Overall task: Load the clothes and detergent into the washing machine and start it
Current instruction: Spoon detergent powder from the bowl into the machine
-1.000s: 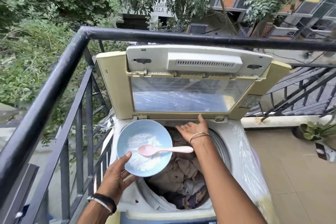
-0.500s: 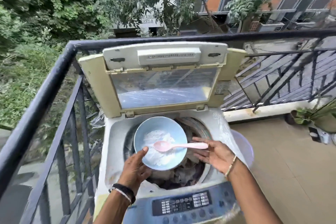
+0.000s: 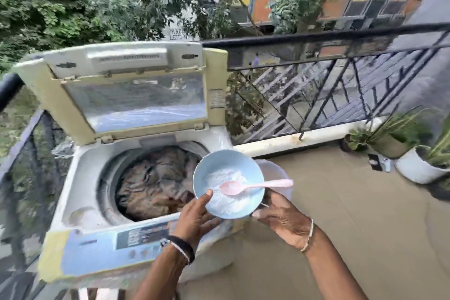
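Note:
The top-loading washing machine (image 3: 80, 178) stands with its lid (image 3: 136, 105) raised. Brownish clothes (image 3: 155, 178) fill the drum. Over the machine's front right corner is a light blue bowl (image 3: 211, 168) of white detergent powder (image 3: 225, 202), with a pink spoon (image 3: 267, 184) lying in it, handle pointing right. My left hand (image 3: 194, 217) grips the bowl from the lower left, thumb on the rim. My right hand (image 3: 285, 219) is against the bowl's right underside with its fingers reaching beneath it, partly hidden. The control panel (image 3: 143, 234) lies just below my left wrist.
A black metal railing (image 3: 316, 36) runs behind and to the left of the machine. White and brown plant pots (image 3: 418, 168) stand on the tiled balcony floor (image 3: 341, 202) at the right. A pale round tub edge shows behind the bowl.
The bowl has moved right, from over the drum to the machine's front right corner. My right hand has come up under the bowl's right side. The view has swung right.

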A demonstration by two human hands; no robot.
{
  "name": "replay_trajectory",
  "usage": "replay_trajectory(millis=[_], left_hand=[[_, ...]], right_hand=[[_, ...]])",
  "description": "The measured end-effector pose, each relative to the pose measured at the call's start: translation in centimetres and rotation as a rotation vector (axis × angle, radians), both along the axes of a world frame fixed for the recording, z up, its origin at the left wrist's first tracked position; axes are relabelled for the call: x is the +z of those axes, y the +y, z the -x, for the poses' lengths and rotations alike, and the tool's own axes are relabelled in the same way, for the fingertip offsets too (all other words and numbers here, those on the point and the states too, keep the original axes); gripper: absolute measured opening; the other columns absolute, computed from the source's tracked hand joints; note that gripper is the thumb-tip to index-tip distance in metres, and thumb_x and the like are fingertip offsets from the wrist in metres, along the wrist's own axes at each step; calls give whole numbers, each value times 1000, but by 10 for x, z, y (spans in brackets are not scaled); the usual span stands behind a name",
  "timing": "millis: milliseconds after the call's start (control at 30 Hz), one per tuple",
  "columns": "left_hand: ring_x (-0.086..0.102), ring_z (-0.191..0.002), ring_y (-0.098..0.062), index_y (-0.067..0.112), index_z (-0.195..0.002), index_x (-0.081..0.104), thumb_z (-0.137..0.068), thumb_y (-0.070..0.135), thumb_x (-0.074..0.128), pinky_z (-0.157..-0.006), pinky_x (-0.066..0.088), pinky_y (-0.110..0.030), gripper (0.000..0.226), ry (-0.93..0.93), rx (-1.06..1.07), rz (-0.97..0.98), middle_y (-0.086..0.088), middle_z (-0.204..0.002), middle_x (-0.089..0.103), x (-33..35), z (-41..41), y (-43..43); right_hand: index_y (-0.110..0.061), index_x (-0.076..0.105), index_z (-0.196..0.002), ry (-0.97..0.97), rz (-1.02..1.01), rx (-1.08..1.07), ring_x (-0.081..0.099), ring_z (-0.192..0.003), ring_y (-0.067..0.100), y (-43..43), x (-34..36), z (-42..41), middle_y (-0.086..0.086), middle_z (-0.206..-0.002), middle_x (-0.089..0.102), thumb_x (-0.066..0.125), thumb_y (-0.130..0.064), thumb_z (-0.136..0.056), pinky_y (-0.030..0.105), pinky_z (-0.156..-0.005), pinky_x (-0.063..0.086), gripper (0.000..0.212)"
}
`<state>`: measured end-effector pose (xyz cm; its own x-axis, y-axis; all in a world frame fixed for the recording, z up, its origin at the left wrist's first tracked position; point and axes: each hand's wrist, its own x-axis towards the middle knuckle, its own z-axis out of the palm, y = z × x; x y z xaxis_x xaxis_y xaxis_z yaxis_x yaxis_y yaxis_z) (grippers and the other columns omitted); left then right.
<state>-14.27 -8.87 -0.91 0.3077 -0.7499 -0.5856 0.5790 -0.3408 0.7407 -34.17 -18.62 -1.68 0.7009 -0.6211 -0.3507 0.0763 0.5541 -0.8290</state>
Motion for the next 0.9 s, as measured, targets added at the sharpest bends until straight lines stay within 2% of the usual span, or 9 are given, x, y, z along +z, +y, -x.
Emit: replay_trajectory(millis=[200, 300, 433, 567, 633, 700, 767, 833, 900], left_hand=[[72, -80, -26, 12, -108, 60, -91, 27, 60, -72, 60, -34, 23, 23, -181, -5, -14, -101, 73, 0, 102, -23], [69, -85, -31, 8, -109, 58, -91, 28, 62, -75, 60, -37, 28, 37, -293, -63, -18, -105, 71, -6, 140, -41], [66, -82, -30, 5, -107, 59, -90, 28, 63, -76, 59, -35, 28, 9, -448, -156, -17, -104, 69, -29, 179, -73], [65, -66, -21, 9, -97, 62, -90, 27, 63, -82, 56, -40, 19, -54, -587, -256, -8, -87, 70, -69, 214, -113], [66, -66, -21, 10, -101, 61, -91, 23, 62, -73, 58, -37, 16, -68, -609, -288, -6, -86, 69, -90, 231, -139], [64, -71, -23, 12, -109, 58, -93, 15, 58, -59, 58, -33, 17, -50, -594, -317, -8, -93, 66, -109, 245, -167], [62, -74, -23, 14, -118, 55, -94, 9, 54, -55, 57, -31, 24, -34, -606, -338, -9, -101, 62, -127, 257, -194], [63, -75, -24, 13, -121, 54, -94, 6, 52, -62, 57, -35, 28, -30, -649, -384, -9, -100, 61, -148, 270, -221], [63, -76, -27, 13, -118, 54, -93, 4, 52, -71, 56, -41, 27, -32, -690, -428, -11, -98, 61, -169, 282, -245]], right_hand=[[-7, 50, -135, 6, -67, -178, 55, -125, 27, 4, -1, 106, 12, -135, 59, 65, -3, -83, 34, -101, 49, 54], [-4, 53, -131, 60, -109, -302, 61, -117, 24, -1, -11, 151, 15, -130, 62, 72, -4, -80, 32, -94, 54, 54], [-5, 59, -125, 88, -169, -421, 61, -117, 26, -12, -32, 200, 15, -128, 63, 79, -10, -69, 37, -100, 48, 60], [-2, 58, -123, 122, -247, -556, 63, -112, 27, -26, -68, 242, 16, -124, 65, 77, -3, -68, 39, -96, 50, 58], [0, 57, -123, 153, -285, -619, 64, -111, 27, -36, -89, 261, 16, -122, 66, 71, 6, -76, 39, -95, 50, 50], [1, 57, -121, 200, -328, -659, 65, -106, 26, -50, -108, 281, 15, -117, 68, 61, 13, -80, 37, -91, 53, 43], [2, 57, -120, 246, -375, -675, 68, -98, 23, -66, -122, 299, 13, -109, 71, 66, 14, -75, 34, -83, 57, 48], [2, 55, -121, 286, -428, -682, 69, -94, 22, -88, -139, 317, 9, -103, 73, 69, 13, -69, 31, -77, 58, 54], [3, 54, -123, 341, -465, -676, 66, -97, 24, -110, -159, 331, 7, -103, 72, 59, 18, -78, 30, -76, 56, 48]])
